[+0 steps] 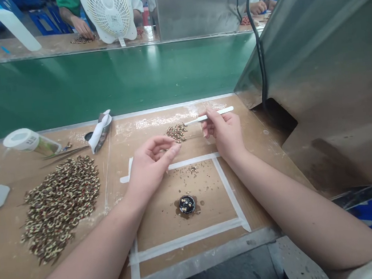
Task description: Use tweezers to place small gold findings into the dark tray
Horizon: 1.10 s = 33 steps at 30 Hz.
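My right hand [223, 130] is closed round a slim white pen-like tool [216, 114], whose thin tip points left. Just below that tip lies a small pile of cream-and-brown little pieces [176, 133]. My left hand [153, 161] hovers in front of this pile, thumb and fingertips brought together; anything between them is too small to make out. Nearer to me, inside a frame of white tape [227, 188], sits a small round cup of dark liquid [187, 205] with a few pale bits in it. Dark wet spots surround the cup.
A large heap of the same pieces [65, 198] spreads on the left. Behind it are a lidded plastic tub [31, 141] and a dark container with white wrapping [100, 133]. A metal housing [334, 82] stands right. Beyond the green belt [115, 82], other people work beside a white fan [109, 11].
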### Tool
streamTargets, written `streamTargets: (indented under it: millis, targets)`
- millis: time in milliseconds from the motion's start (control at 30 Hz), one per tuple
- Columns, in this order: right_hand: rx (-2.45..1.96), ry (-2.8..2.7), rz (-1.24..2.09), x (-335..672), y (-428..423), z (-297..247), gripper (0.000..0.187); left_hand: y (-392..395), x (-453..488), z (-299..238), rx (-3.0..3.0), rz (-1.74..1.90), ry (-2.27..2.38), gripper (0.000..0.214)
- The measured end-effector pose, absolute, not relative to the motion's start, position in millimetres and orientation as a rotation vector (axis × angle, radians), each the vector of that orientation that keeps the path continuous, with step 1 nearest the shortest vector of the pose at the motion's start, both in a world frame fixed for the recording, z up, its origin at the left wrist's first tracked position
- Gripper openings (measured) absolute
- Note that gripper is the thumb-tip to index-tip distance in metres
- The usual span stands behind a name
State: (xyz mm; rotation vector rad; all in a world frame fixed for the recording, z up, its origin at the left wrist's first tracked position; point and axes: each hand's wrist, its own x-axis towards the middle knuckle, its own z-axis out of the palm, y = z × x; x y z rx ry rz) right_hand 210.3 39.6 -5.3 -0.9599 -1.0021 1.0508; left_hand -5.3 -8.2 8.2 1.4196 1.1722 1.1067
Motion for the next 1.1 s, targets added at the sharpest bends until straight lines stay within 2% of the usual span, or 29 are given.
streamTargets:
  millis: [233, 433, 600, 867, 1000, 1100]
  targets:
    - [-0.906, -0.687, 1.037, 224.4, 59.3, -6.0, 0.039, -8.2, -3.9, 8.5, 2.116, 0.548, 1.133, 0.013]
    - [-0.873, -0.613, 1.050, 235.1, 70.3, -8.6, 0.031, -9.8, 2.0, 17.6, 2.378, 0.401, 1.224, 0.007]
    - [-0.823, -0.562, 1.074, 235.7, 73.4, -8.0, 0.028, -0.5, 0.7, 26.5, 2.510, 0.338, 1.491, 0.011]
    - [-0.736, -0.453, 1.097, 238.3, 76.7, -7.2, 0.041, 6.0, -48.1, 86.4, 2.458, 0.604, 1.957, 0.018]
    - [-0.664, -0.462, 1.186, 235.8, 73.4, -4.4, 0.046, 2.7, -108.3, 121.2, 2.178, 0.355, 2.281, 0.028]
    - [-0.632, -0.469, 1.278, 233.6, 70.2, -2.3, 0.045, 0.9, -146.9, 127.6, 2.105, 0.133, 2.313, 0.035]
